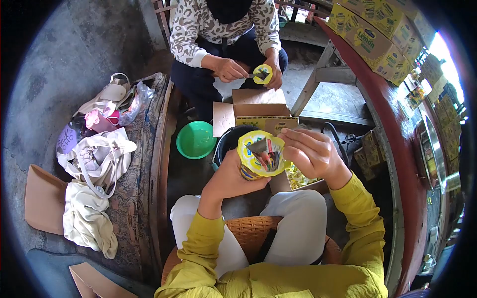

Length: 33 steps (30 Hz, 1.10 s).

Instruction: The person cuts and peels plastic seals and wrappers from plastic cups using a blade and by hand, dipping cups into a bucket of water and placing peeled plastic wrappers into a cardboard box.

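Observation:
My left hand is wrapped round a cup with a yellow and white printed lid, held up in front of my knees with the lid towards me. A dark grey, pointed patch lies across the lid; whether it is a blade or part of the foil is unclear. My right hand pinches at the lid's right edge, and its fingertips hide what is between them. Beneath the cup are a dark bucket and, lower right, a carton with yellow pieces. An open cardboard box stands just beyond.
Across from me a seated person holds a similar yellow-lidded cup. A green basin sits on the floor. Bags lie on a bench at left. Yellow lemon cartons are stacked on the red-edged table at right.

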Motion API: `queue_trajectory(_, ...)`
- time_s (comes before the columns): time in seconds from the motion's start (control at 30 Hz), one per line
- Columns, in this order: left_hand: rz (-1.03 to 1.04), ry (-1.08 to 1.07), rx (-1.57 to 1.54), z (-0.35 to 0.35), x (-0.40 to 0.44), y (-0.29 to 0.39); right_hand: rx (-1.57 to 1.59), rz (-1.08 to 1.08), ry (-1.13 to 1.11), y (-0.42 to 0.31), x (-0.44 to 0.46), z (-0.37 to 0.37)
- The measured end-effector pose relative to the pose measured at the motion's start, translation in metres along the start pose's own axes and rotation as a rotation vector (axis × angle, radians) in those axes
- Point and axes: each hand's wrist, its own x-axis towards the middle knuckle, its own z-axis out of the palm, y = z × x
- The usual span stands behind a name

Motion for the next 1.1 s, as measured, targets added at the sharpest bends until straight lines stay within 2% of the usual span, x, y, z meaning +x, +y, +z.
queue_trajectory(0.27,-0.321,-0.271,-0.34,-0.014,-0.01,-0.012,0.123,-0.07,0.023,0.0,-0.003,0.002)
queue_trajectory(0.47,-0.412,-0.444,-0.537,-0.013,-0.011,-0.012,0.154,-0.1,0.066,0.001,-0.007,0.007)
queue_trajectory(0.5,-0.329,-0.535,-0.57,-0.016,-0.013,-0.032,0.166,-0.098,0.075,0.001,-0.007,0.008)
queue_trajectory(0.7,-0.286,-0.761,-0.978,-0.002,-0.011,-0.043,0.235,-0.123,0.104,-0.001,-0.004,0.013)
queue_trajectory(0.8,-0.259,-0.74,-1.042,0.002,-0.013,-0.042,0.251,-0.115,0.126,0.0,-0.006,0.017)
queue_trajectory(0.9,-0.332,-0.59,-1.026,-0.001,-0.009,-0.032,0.226,-0.07,0.111,0.005,-0.005,0.014)
queue_trajectory(1.0,-0.25,-0.344,-0.805,-0.005,-0.014,-0.04,0.173,-0.015,0.09,0.008,-0.01,0.017)
queue_trajectory(1.03,-0.282,-0.377,-0.772,-0.012,-0.009,-0.042,0.138,-0.001,0.075,0.01,-0.012,0.017)
queue_trajectory(1.1,-0.236,-0.275,-0.643,-0.016,-0.004,-0.041,0.103,0.004,0.063,0.016,-0.011,0.015)
